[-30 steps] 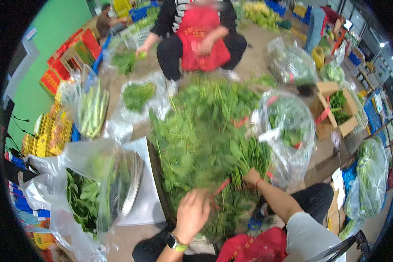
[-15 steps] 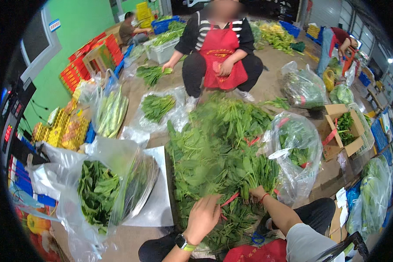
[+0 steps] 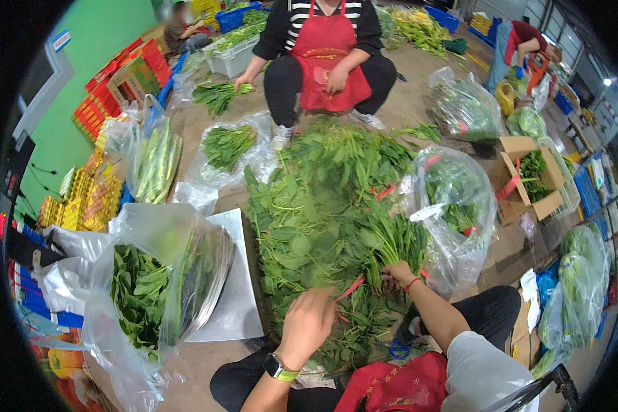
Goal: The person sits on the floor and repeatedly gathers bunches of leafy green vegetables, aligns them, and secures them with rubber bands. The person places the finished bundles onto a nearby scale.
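Observation:
A broad pile of leafy greens lies on the floor in front of me. At the pile's near right, my right hand is closed around the stem end of a bunch of leafy greens, whose leaves point away from me. My left hand hovers over the near edge of the pile, back upward. Its fingers are smeared by motion, so I cannot tell what they hold. Just beyond its fingertips runs a red tie strip. Blue-handled scissors lie near my red apron.
Left of the pile are a metal sheet and an open plastic bag of greens. A clear bag of bunches and a cardboard box stand right. Opposite squats a person in a red apron, one hand on greens.
The whole view has shifted slightly, with the scene sitting higher and further left. My left hand has moved a little and is more blurred. My right hand keeps its grip on the bunch.

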A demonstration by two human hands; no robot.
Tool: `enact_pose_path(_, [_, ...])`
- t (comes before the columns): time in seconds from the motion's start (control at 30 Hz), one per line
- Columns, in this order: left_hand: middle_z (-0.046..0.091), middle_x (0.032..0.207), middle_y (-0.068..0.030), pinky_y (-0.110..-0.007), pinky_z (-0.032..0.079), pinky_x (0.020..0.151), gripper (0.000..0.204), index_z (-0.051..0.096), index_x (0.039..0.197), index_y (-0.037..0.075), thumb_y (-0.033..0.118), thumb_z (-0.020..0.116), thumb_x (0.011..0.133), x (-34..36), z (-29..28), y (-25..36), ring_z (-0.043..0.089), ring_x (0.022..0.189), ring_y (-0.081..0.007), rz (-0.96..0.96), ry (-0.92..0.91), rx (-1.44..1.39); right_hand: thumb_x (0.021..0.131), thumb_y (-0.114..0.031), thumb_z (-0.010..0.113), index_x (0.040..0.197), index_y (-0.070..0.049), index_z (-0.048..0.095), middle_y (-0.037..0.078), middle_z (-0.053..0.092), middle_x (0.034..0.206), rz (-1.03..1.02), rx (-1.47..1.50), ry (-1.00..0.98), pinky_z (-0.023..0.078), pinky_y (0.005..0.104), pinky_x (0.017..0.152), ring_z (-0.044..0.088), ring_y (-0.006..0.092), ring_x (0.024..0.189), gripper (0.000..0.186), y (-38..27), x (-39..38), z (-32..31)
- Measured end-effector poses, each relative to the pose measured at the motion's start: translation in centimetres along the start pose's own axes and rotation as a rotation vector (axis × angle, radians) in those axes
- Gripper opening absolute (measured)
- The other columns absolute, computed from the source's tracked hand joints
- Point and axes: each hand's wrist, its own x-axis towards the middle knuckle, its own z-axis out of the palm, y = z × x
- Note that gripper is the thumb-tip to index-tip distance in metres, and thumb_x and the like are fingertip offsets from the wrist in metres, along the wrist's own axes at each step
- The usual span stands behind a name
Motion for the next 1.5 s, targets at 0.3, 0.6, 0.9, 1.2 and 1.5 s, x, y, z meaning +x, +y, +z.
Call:
enact_pose_path(0.3, [0.068, 0.107, -0.0169, -0.046, 0.052, 0.087, 0.029, 0.063, 0.118, 0.002, 0.007, 0.065, 0.089, 0.1, 0.9, 0.5, 0.065, 0.100, -0.0371, -0.020, -0.051, 0.008, 0.080, -0.010, 0.083, 0.153, 0.020, 0.011, 0.013, 0.064, 0.094, -0.178, -0.007, 0.002, 0.048, 0.0362, 0.062, 0.061, 0.0209, 0.074, 0.106, -3.9, -5.5, -0.8])
enact_pose_path(0.6, [0.066, 0.105, -0.0197, -0.045, 0.052, 0.087, 0.033, 0.061, 0.122, -0.001, 0.004, 0.065, 0.089, 0.3, 1.5, 1.2, 0.065, 0.099, -0.0384, -0.038, -0.115, 0.020, 0.083, -0.001, 0.079, 0.134, 0.008, 0.042, 0.012, 0.064, 0.117, -0.425, 0.096, -0.009, 0.052, 0.0333, 0.090, 0.062, 0.0179, 0.105, 0.064, -4.8, -9.3, -1.7])
enact_pose_path(0.9, [0.063, 0.122, -0.0228, -0.047, 0.050, 0.096, 0.045, 0.057, 0.130, 0.000, 0.010, 0.069, 0.088, 0.5, 3.2, 1.8, 0.060, 0.112, -0.0427, 0.063, -0.196, 0.039, 0.084, -0.010, 0.080, 0.124, 0.001, 0.051, 0.006, 0.068, 0.101, -0.617, 0.087, 0.047, 0.053, 0.0279, 0.068, 0.063, 0.0126, 0.078, 0.051, -6.5, -13.9, -4.3])
enact_pose_path(1.2, [0.061, 0.128, -0.0211, -0.044, 0.049, 0.098, 0.049, 0.055, 0.135, 0.001, 0.018, 0.069, 0.091, -1.9, 5.0, 0.1, 0.059, 0.117, -0.0390, -0.006, -0.331, -0.221, 0.089, -0.005, 0.074, 0.125, -0.006, 0.058, 0.001, 0.072, 0.100, -0.693, 0.027, 0.125, 0.043, 0.0203, 0.055, 0.058, 0.0039, 0.071, 0.039, -8.9, -19.9, -1.5])
enact_pose_path(1.5, [0.053, 0.142, -0.0157, -0.039, 0.048, 0.108, 0.078, 0.032, 0.153, 0.002, 0.015, 0.078, 0.091, -1.1, 7.1, 2.5, 0.052, 0.132, -0.0249, -0.351, -0.476, -1.274, 0.083, 0.000, 0.075, 0.126, -0.003, 0.057, 0.006, 0.070, 0.106, -0.927, -0.101, 0.169, 0.053, 0.0304, 0.080, 0.066, 0.0141, 0.092, 0.048, -10.6, -28.8, 1.9])
